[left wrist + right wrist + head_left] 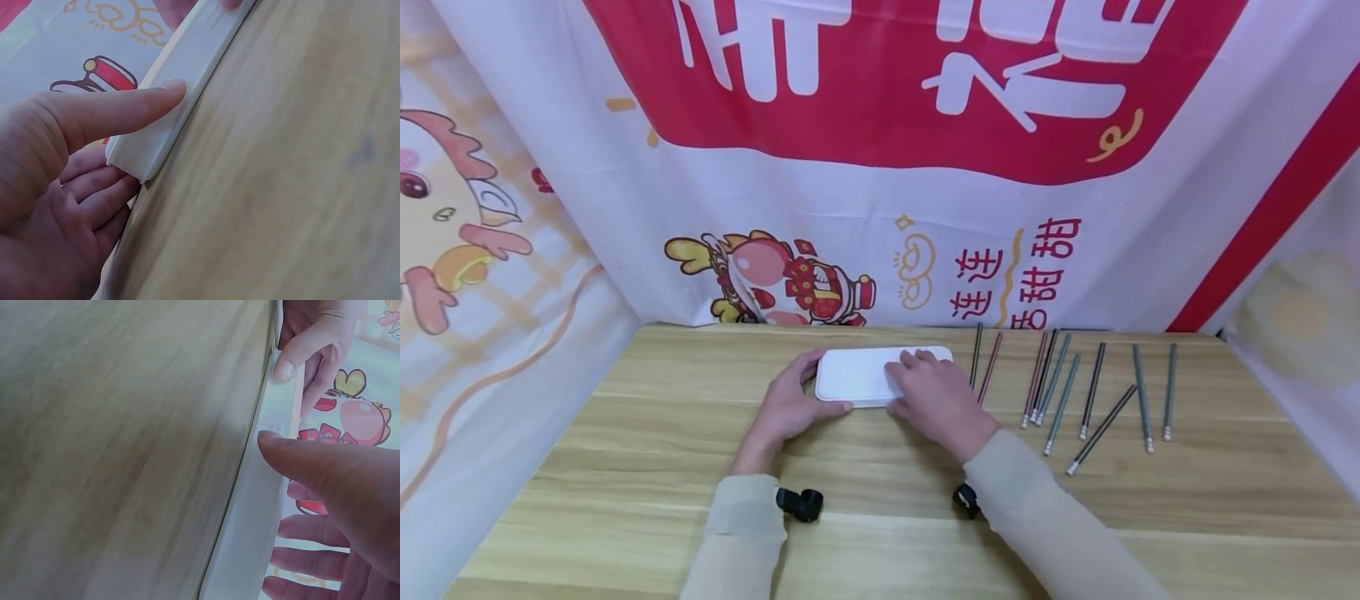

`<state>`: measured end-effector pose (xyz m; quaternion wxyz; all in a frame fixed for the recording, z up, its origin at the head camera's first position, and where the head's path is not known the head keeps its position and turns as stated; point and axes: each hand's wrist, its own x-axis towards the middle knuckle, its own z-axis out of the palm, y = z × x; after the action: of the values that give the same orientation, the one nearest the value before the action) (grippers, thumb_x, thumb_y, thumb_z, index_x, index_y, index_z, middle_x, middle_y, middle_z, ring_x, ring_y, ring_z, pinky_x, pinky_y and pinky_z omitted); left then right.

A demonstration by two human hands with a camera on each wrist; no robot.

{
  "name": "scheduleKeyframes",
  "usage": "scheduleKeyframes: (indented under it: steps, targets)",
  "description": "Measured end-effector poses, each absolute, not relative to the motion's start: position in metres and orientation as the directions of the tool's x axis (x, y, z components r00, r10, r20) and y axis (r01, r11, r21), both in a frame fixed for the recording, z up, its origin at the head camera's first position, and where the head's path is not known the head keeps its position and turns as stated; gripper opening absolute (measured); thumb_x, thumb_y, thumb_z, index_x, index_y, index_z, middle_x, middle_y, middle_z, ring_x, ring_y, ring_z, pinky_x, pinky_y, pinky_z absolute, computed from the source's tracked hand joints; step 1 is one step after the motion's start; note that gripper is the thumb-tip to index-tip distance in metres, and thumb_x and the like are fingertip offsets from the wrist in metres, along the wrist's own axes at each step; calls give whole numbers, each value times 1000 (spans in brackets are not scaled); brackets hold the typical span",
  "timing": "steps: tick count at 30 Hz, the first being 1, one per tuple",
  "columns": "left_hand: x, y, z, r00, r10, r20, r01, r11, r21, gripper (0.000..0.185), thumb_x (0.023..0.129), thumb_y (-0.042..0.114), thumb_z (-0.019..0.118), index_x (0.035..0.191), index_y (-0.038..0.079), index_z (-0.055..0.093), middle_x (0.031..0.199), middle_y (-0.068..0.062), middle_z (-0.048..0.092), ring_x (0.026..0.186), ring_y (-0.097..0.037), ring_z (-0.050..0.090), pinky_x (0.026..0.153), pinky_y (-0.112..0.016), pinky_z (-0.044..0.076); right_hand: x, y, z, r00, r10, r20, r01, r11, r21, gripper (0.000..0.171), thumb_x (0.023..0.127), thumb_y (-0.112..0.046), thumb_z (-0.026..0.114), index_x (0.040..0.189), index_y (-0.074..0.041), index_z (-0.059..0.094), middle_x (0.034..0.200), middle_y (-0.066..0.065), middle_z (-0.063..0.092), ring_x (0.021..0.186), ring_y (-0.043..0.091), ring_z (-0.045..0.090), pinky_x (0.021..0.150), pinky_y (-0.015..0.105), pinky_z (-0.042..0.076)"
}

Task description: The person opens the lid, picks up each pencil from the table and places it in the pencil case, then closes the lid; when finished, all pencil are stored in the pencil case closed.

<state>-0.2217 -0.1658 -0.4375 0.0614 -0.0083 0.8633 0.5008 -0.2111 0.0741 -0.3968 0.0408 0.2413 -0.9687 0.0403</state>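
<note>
Setting: I am at a makeshift recording booth rather than a lived-in room, a light wood-grain worktop [880, 508] closed in on three sides by hung printed cloth. The back banner [880, 150] carries large white characters on red and a cartoon dragon figure [775, 279]; the left drape [467, 275] shows a cartoon chick, and the right drape [1300, 333] is pale and faintly printed. A row of pencils [1075, 387] is laid out loosely on the worktop beside a white case [857, 375], like test props set out for a trial.
</note>
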Motion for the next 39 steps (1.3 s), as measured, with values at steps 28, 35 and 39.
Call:
scheduleKeyframes:
  steps: [28, 35, 39]
  targets:
    - [-221, -168, -436, -992, 36, -119, -84, 511, 856, 96, 82, 18, 96, 163, 14, 44, 169, -15, 47, 160, -35, 41, 133, -54, 33, -216, 44, -387, -818, -575, -31, -574, 809, 127, 46, 104, -20, 73, 147, -5, 65, 145, 25, 68, 134, 44, 67, 102, 51, 63]
    - [-221, -166, -433, -992, 30, -125, -92, 512, 854, 95, 82, 18, 96, 162, 14, 45, 168, -16, 48, 158, -37, 43, 132, -55, 34, -222, 39, -391, -769, -640, -6, -631, 757, 169, 24, 97, -21, 78, 118, -9, 79, 108, 6, 81, 93, 23, 73, 99, 44, 64]
    - [-222, -165, -432, -992, 26, -121, -91, 504, 859, 94, 81, 17, 96, 161, 15, 47, 167, -14, 49, 158, -35, 44, 132, -54, 34, -225, 39, -391, -767, -641, -9, -631, 753, 184, 25, 96, -23, 79, 117, -10, 79, 106, 5, 81, 86, 22, 69, 94, 42, 65]
